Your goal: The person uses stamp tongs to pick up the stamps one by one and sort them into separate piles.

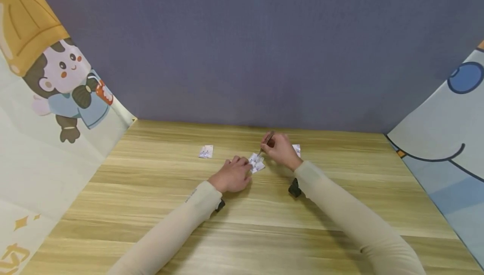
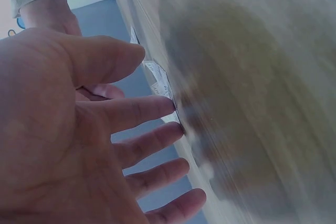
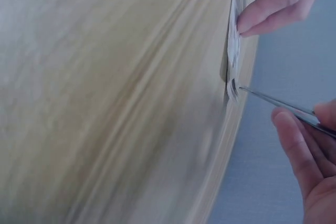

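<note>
My right hand (image 1: 282, 151) pinches a pair of thin metal tweezers (image 3: 278, 104) between thumb and fingers. Their tips point down at the far edge of a small white printed paper piece (image 1: 256, 164), which has a purplish pattern and lies on the wooden table. In the right wrist view that edge looks slightly curled up beside the tips; whether they grip it I cannot tell. My left hand (image 1: 233, 175) rests at the paper's left side, its fingertips on or against the edge. Its fingers (image 2: 139, 113) are loosely extended and spread in the left wrist view.
A similar printed piece (image 1: 206, 151) lies to the left. Another piece (image 1: 296, 149) is partly hidden behind the right hand. The wood-grain table (image 1: 242, 233) ends at a grey-blue back panel (image 1: 242, 56). Cartoon-printed sheets border both sides.
</note>
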The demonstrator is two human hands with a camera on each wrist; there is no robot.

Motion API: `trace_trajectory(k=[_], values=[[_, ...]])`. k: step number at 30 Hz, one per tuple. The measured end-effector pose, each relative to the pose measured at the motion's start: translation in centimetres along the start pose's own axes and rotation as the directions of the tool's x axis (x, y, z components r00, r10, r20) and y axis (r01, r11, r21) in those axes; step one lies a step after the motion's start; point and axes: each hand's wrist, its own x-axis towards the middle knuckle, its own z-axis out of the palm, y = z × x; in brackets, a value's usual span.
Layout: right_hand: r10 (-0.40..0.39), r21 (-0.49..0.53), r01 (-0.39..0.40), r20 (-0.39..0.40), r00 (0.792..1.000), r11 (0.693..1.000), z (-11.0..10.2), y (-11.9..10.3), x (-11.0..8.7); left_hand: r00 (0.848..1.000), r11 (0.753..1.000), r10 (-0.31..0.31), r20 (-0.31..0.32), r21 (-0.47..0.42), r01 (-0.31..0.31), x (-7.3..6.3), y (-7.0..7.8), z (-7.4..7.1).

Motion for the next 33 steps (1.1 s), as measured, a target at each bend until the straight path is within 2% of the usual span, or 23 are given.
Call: trace_trajectory(k=[4, 10, 15, 23, 33], values=[[-0.019, -0.001, 0.019, -0.004, 1.0, 1.0, 0.0, -0.3, -0.1, 1.0, 1.0, -0.002, -0.001, -0.005, 0.002, 0.0, 0.0, 0.1], [-0.007, -0.047, 0.004, -0.065, 0.998, 0.999, -0.5, -0.6, 0.0, 1.0, 1.0, -0.012, 0.004, -0.003, 0.012, 0.0, 0.1, 0.1], [-0.054, -0.014, 0.053, -0.095, 0.994, 0.999, -1.2, -0.8, 0.1, 1.0, 1.0, -0.019, 0.008, -0.002, 0.019, 0.0, 0.2, 0.1], [-0.129, 0.016, 0.133, -0.145, 0.981, 0.991, -3.3, -1.3, -0.2, 1.0, 1.0, -0.01, 0.011, 0.001, 0.01, 0.1, 0.3, 0.0], [-0.112, -0.025, 0.11, -0.158, 0.981, 0.994, -6.0, -1.2, -1.2, 1.0, 1.0, -0.004, -0.003, 0.02, 0.004, 0.3, 0.7, -0.6]])
